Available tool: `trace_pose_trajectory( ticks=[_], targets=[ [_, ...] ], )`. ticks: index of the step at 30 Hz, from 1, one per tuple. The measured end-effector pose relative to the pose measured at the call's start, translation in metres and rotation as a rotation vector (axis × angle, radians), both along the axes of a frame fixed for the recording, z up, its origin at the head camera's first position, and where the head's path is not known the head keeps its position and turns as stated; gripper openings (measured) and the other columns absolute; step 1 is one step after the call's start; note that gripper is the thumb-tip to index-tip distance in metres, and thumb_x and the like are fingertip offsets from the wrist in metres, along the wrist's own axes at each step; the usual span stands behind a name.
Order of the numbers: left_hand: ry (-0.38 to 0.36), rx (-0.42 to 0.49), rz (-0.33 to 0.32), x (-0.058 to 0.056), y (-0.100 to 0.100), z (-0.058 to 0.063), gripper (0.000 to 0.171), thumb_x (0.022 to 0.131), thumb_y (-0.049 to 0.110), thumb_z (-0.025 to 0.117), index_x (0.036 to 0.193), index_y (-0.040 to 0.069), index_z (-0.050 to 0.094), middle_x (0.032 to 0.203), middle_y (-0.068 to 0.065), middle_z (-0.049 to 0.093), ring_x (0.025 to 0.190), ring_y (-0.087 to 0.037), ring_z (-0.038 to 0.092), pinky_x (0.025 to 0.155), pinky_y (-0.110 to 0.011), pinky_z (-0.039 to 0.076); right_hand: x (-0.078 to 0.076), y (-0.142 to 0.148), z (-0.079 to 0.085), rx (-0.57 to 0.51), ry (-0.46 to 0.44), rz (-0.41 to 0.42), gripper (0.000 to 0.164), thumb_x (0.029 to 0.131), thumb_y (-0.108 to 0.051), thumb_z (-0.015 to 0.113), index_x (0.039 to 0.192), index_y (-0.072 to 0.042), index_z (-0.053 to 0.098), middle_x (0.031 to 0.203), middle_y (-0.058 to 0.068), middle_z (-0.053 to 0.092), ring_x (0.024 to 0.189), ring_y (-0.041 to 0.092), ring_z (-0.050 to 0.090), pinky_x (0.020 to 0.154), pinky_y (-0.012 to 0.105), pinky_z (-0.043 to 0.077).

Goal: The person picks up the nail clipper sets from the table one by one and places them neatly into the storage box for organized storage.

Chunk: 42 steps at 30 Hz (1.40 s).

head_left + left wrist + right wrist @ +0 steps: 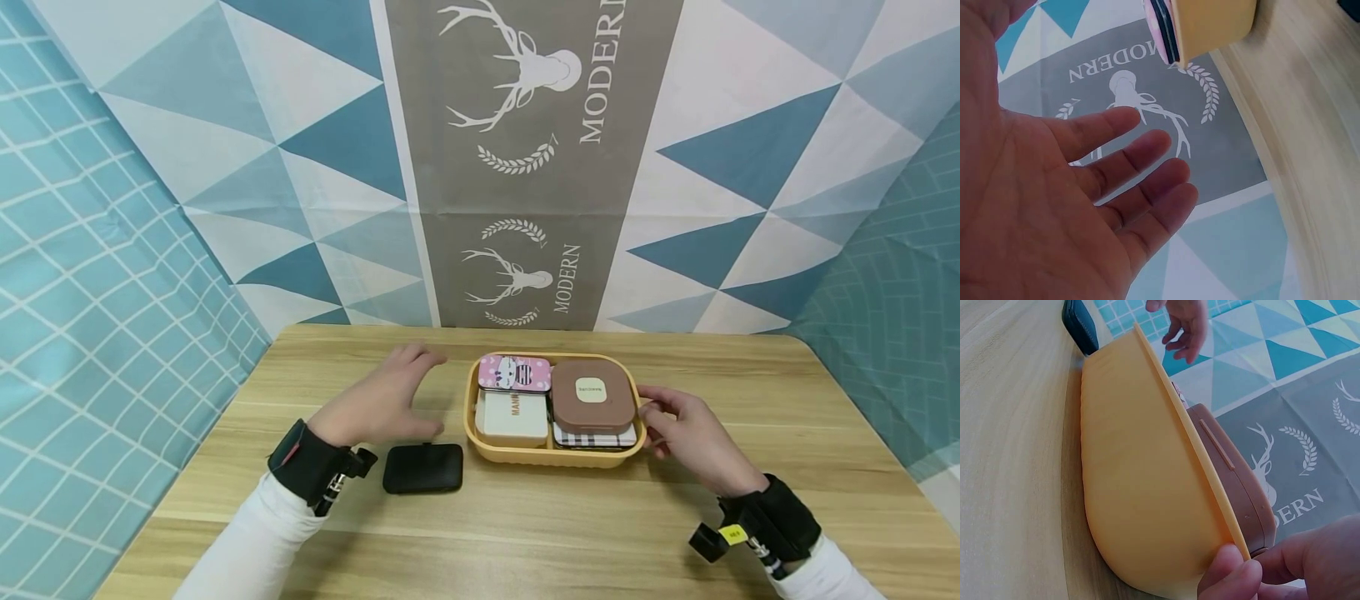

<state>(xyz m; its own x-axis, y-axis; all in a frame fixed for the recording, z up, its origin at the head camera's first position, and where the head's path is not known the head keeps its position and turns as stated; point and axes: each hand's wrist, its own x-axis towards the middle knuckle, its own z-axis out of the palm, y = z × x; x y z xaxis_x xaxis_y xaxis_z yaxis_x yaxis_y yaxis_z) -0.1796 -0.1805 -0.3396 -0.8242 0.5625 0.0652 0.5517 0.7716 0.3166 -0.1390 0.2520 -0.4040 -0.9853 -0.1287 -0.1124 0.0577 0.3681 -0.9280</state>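
A yellow basket [558, 457] stands on the table, with a brown box [592, 412], a pink tin [515, 372], a white box [513, 417] and a plaid item [596, 437] inside. My right hand [693, 442] pinches the basket's right rim; its fingertips [1229, 572] show at that rim in the right wrist view. Left of the basket my left hand [386, 400] is held apart from it, holding nothing. The left wrist view shows that palm [1041, 200] with its fingers extended. Just below this hand lies a black case [423, 468].
The wooden table [555, 533] reaches back to a patterned wall covering [517, 192] with deer prints. Blue tiled sheets [97, 275] hang along the left side and at the right. Black straps with small cameras [708, 542] sit on both wrists.
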Motion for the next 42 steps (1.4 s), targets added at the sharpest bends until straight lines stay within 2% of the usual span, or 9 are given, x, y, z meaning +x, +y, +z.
trace_pose_trajectory(
  ticks=[13, 20, 27, 31, 42],
  targets=[
    [-0.022, -0.017, 0.008, 0.011, -0.007, -0.011, 0.091, 0.08, 0.042, 0.089, 0.154, 0.005, 0.051, 0.147, -0.012, 0.05, 0.135, -0.03, 0.048, 0.108, -0.05, 0.048, 0.0, 0.0, 0.0, -0.004, -0.006, -0.005, 0.05, 0.112, -0.012, 0.05, 0.158, 0.005, 0.041, 0.101, 0.02, 0.056, 0.073, 0.025, 0.059, 0.059, 0.033, 0.054],
    [-0.043, -0.009, 0.005, 0.017, -0.008, -0.017, 0.092, 0.078, 0.041, 0.092, 0.152, 0.004, 0.052, 0.139, -0.009, 0.052, 0.131, -0.029, 0.049, 0.106, -0.05, 0.049, 0.001, 0.0, 0.001, -0.004, -0.003, -0.004, 0.05, 0.112, -0.012, 0.05, 0.157, 0.005, 0.042, 0.101, 0.02, 0.056, 0.073, 0.025, 0.059, 0.059, 0.034, 0.054],
    [-0.088, -0.012, -0.001, 0.022, -0.009, -0.024, 0.093, 0.078, 0.042, 0.093, 0.153, 0.006, 0.052, 0.141, -0.009, 0.052, 0.13, -0.028, 0.048, 0.105, -0.048, 0.05, 0.001, -0.001, 0.001, -0.001, -0.001, -0.002, 0.049, 0.112, -0.012, 0.05, 0.157, 0.005, 0.042, 0.1, 0.02, 0.055, 0.072, 0.025, 0.059, 0.059, 0.034, 0.054],
    [-0.103, -0.002, -0.009, 0.025, -0.01, -0.028, 0.091, 0.078, 0.039, 0.094, 0.152, 0.003, 0.053, 0.141, -0.012, 0.053, 0.128, -0.029, 0.049, 0.103, -0.05, 0.05, 0.001, -0.001, 0.001, -0.004, -0.001, -0.001, 0.05, 0.112, -0.012, 0.05, 0.158, 0.005, 0.042, 0.1, 0.02, 0.055, 0.072, 0.026, 0.059, 0.059, 0.034, 0.054],
    [-0.169, -0.01, -0.017, 0.029, -0.013, -0.045, 0.092, 0.077, 0.039, 0.093, 0.152, 0.003, 0.053, 0.14, -0.01, 0.052, 0.127, -0.025, 0.047, 0.101, -0.047, 0.051, 0.0, 0.0, 0.001, -0.008, 0.0, -0.001, 0.049, 0.112, -0.011, 0.049, 0.157, 0.006, 0.041, 0.101, 0.021, 0.055, 0.073, 0.026, 0.059, 0.059, 0.034, 0.054]
  ],
)
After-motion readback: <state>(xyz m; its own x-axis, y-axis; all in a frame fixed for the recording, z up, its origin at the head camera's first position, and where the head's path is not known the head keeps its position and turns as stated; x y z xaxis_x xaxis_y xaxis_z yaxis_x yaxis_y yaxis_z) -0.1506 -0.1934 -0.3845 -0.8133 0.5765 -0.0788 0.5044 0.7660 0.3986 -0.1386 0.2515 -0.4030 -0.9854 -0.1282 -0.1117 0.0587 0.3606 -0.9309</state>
